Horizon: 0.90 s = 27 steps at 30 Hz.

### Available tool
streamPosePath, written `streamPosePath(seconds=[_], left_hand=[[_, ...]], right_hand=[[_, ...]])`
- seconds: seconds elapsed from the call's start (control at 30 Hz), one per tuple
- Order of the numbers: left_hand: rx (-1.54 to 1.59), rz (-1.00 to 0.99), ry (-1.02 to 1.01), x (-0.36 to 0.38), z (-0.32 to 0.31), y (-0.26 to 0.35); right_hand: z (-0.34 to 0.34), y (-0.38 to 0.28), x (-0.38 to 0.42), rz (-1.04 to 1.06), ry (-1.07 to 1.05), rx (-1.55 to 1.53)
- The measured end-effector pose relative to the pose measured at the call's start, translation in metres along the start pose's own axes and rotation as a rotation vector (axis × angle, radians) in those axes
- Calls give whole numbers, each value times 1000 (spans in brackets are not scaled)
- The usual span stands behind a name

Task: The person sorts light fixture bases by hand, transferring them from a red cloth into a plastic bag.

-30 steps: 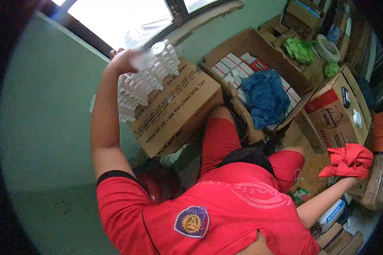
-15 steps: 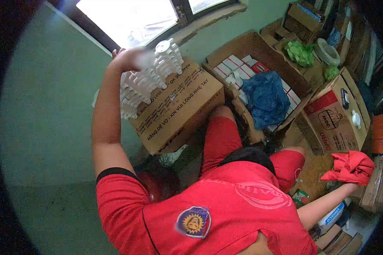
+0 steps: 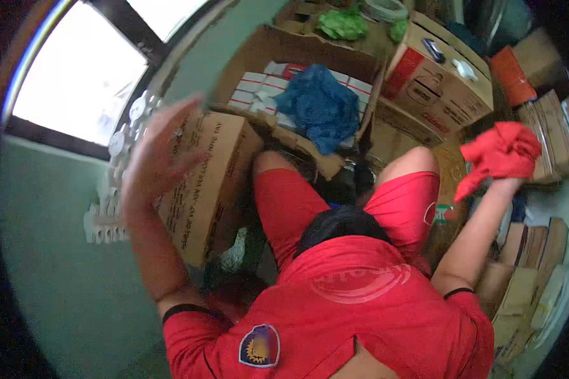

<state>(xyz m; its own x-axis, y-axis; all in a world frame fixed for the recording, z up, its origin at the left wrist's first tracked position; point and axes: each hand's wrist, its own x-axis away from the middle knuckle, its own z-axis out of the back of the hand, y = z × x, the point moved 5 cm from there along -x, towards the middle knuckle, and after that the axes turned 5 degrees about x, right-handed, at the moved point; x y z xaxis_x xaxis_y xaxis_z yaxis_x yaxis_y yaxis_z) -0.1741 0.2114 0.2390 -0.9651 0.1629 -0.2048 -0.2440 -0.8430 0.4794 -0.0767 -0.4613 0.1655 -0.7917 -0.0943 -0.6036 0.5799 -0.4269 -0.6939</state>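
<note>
My left hand (image 3: 164, 155) is raised over the left side of a printed cardboard box (image 3: 199, 189); it is blurred, its fingers are spread, and nothing shows in it. White plastic pieces (image 3: 110, 218) stand stacked on the box, partly hidden behind that hand and forearm. On the right, my right hand (image 3: 509, 170) is wrapped round a red cloth (image 3: 502, 151), which covers most of its fingers.
Beyond my knees an open carton (image 3: 246, 60) holds white-and-red small boxes and a blue plastic bag (image 3: 322, 104). A closed carton (image 3: 439, 82) bears a dark device and a white piece. Flattened cardboard (image 3: 518, 297) lies at the right; a window (image 3: 76, 76) is upper left.
My left hand has left the top of the white pieces and opened; the white round piece in it no longer shows. My view has turned rightward. The red cloth stays in my right hand.
</note>
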Motion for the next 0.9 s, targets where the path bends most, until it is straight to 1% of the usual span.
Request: streamPosePath(seconds=[0.07, 0.13, 0.2, 0.27, 0.33, 0.37, 0.4, 0.47, 0.5, 0.53, 0.57, 0.6, 0.63, 0.67, 0.7, 0.77, 0.83, 0.9], left_hand=[[220, -106, -154, -10, -59, -6], [358, -69, -273, -19, -123, -19], [383, -30, -265, -26, -188, -44], [483, 172, -389, -40, -235, -49], [453, 106, -360, -56, -273, -60], [438, 76, -350, -64, -288, -68], [406, 107, -349, -72, -302, -81], [337, 164, -344, -95, -324, -108], [327, 192, -290, -110, -329, -123], [316, 220, -240, -126, -332, -141], [304, 249, -190, -143, -335, -160], [298, 423, -171, -159, -343, -188], [237, 413, -117, -174, -357, -229], [167, 355, -36, -184, -360, -266], [-77, 541, -164, -201, -350, -282], [-302, 751, -279, -222, -361, -321], [-367, 919, -311, -231, -380, -321], [-407, 1023, -344, -231, -413, -345]], right_hand=[[-20, 12, -15, 112, 88, 666], [-53, 21, -29, 232, 146, 1316], [-89, 9, -40, 296, 152, 1533], [-120, -5, -61, 283, 102, 1320], [-134, 45, -73, 169, 142, 773], [-143, 59, -80, 182, 160, 755], [-152, 72, -87, 196, 177, 737], [-191, 72, -102, 382, 215, 1208], [-212, 79, -106, 385, 200, 1215], [-231, 87, -106, 345, 174, 1129], [-247, 101, -107, 233, 154, 884], [-264, 115, -105, 119, 148, 620], [-280, 128, -102, 6, 154, 376], [-293, 139, -102, -53, 141, 263], [-303, 147, -102, -114, 134, 144], [-316, 159, -108, -192, 121, 4], [-325, 167, -113, -248, 101, -76], [-334, 172, -115, -288, 88, -136]])
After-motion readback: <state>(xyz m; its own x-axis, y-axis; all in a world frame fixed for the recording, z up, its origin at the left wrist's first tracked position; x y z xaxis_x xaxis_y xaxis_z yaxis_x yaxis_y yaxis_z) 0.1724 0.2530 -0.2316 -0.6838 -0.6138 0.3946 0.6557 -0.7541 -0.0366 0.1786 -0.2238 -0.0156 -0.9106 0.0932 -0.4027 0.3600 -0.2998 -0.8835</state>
